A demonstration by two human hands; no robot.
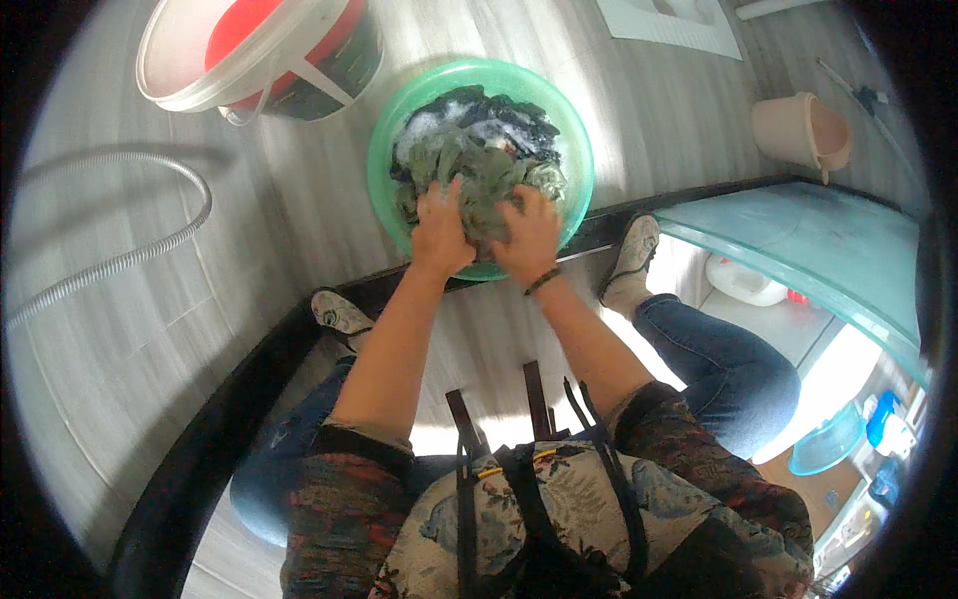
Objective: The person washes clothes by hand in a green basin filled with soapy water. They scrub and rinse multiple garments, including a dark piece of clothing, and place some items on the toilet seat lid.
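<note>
A green plastic basin (382, 161) stands on the floor in front of me. Wet olive-green cloth (479, 180) is bunched in its near half. Behind it lies dark cloth (528, 120) topped with white suds (441, 123). On the left side of the olive bundle, my left hand (443, 232) grips the fabric, its fingers partly sunk in the folds. My right hand (530, 233), with a dark band at the wrist, clutches the right side with bent fingers. Both thumbs point inward, and the fingertips are partly hidden by cloth.
A large white bucket (179, 52) with red inside stands at the upper left. A ribbed hose (202, 210) curves over the floor at left. A pink bucket (786, 127) lies at right, beyond a glass panel (793, 224). A dark raised sill (599, 228) runs below the basin, between my feet.
</note>
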